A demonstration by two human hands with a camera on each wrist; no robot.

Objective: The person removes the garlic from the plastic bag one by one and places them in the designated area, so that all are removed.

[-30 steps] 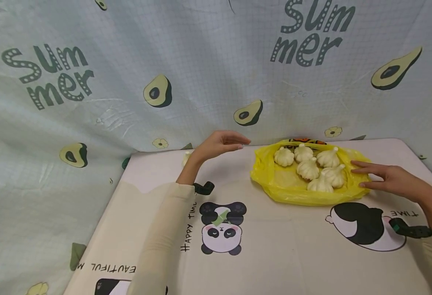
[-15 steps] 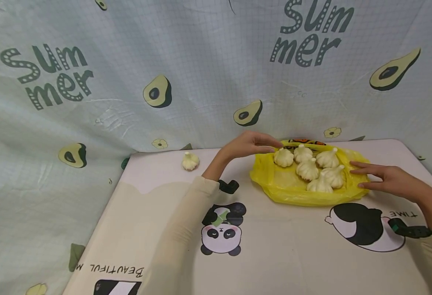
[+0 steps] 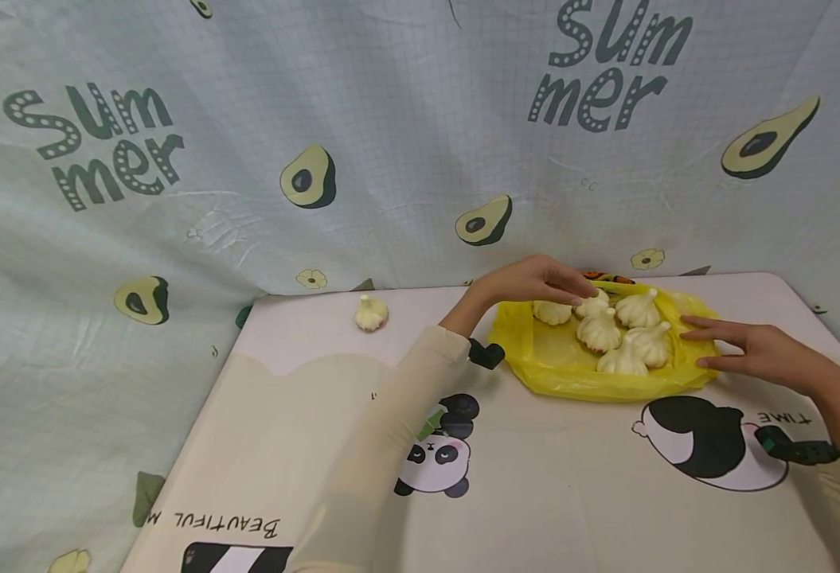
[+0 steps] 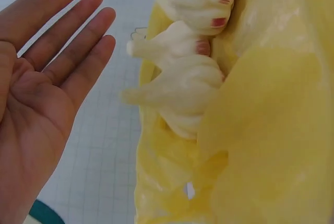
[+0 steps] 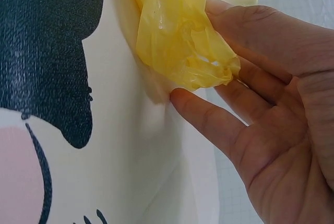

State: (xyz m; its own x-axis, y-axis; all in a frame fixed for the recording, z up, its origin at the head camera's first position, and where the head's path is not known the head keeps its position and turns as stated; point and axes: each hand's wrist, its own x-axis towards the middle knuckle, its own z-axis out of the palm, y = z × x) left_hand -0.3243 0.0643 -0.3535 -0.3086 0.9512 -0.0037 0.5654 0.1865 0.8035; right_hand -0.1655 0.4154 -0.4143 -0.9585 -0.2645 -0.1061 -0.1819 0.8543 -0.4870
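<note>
A yellow plastic bag lies spread on the table with several white garlic bulbs inside it. Over the bag's far left part is my left hand, fingers extended, overlapping two of the bulbs in the head view. In the left wrist view its palm faces the camera, apart from the garlic bulbs, and nothing is in it. My right hand rests at the bag's right end, fingers spread. The right wrist view has its fingers against the crumpled yellow bag.
One more garlic bulb stands alone at the table's back left. The table has a cloth with printed pandas and lettering. Behind it hangs a pale curtain with avocado prints, close to the table's back edge.
My left hand has moved right, from left of the bag to over its garlic bulbs. The lone bulb, partly hidden by that arm before, now shows fully. My right hand has stayed put.
</note>
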